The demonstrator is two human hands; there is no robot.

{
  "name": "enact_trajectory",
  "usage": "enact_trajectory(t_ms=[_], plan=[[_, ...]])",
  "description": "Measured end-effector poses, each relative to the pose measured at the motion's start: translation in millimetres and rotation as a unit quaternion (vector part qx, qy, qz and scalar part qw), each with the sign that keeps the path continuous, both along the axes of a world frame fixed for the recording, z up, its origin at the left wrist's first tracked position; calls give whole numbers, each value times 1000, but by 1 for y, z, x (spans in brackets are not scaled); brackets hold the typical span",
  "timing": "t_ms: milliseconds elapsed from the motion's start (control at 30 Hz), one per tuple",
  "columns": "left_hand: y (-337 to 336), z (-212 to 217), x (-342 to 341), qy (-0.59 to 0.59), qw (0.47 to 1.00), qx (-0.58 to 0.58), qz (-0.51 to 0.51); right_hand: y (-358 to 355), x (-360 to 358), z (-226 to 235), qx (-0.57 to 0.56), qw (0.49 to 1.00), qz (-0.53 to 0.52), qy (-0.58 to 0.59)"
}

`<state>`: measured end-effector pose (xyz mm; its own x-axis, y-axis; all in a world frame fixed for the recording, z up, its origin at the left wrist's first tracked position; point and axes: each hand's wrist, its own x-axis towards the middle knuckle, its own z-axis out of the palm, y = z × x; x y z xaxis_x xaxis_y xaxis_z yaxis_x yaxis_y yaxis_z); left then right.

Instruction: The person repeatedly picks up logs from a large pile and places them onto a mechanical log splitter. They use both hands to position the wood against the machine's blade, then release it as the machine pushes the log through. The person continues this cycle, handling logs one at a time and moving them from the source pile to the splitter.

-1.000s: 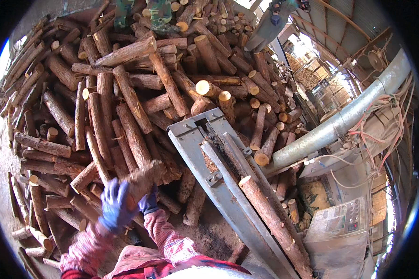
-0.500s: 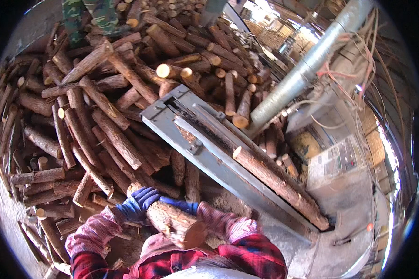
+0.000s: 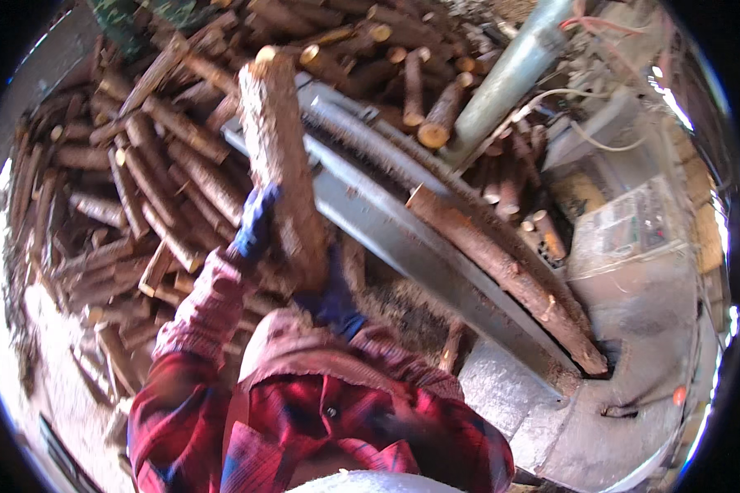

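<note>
A thick bark-covered log [image 3: 281, 135] is held nearly upright in front of my chest, its upper end over the far end of the grey metal trough [image 3: 370, 218]. My left hand [image 3: 257, 215], in a blue glove, is closed against the log's left side, about midway along it. Around the log's lower end is my right hand [image 3: 334, 297], also blue-gloved, with its fingers partly hidden. Another log [image 3: 510, 275] lies lengthwise in the trough, its near end by a dark opening in the grey machine housing [image 3: 584, 329].
A large heap of logs [image 3: 173, 156] fills the left and far side. A thick metal pipe [image 3: 510, 82] slants up behind the trough, near loose cables [image 3: 588, 94]. A panel box [image 3: 625, 226] stands on the right. A person's camouflage trousers [image 3: 119, 29] show at the far left.
My hands have raised the log from a low slant near my body to nearly upright, swinging its far end up beside the trough. My head view has shifted.
</note>
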<state>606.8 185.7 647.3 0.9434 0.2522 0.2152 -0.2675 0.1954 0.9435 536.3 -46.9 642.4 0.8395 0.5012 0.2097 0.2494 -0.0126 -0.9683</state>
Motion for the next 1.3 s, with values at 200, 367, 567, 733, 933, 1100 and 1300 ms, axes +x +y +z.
enact_trajectory(t_ms=[200, 367, 567, 733, 933, 1100, 1300], plan=[[-85, 114, 23, -117, 992, -9, -52, -77, 66, 46, -34, 995, -17, -94], [-119, 201, 30, -91, 964, 230, 101, -118, 198, 131, -55, 948, -31, -311], [-61, 116, -16, 112, 972, 157, 136, -150, 302, 94, -407, 872, -10, -272], [81, -67, -217, 333, 868, 202, 308, -201, 327, 27, -342, 925, 83, -143], [84, -155, -347, 656, 709, 181, 185, -215, 294, 83, -596, 772, -5, -222], [124, -161, -264, 600, 769, 149, 163, -6, 215, 102, -339, 876, 26, -343], [183, -193, -117, 548, 789, 236, 151, 179, 232, 27, -349, 747, 110, -555]])
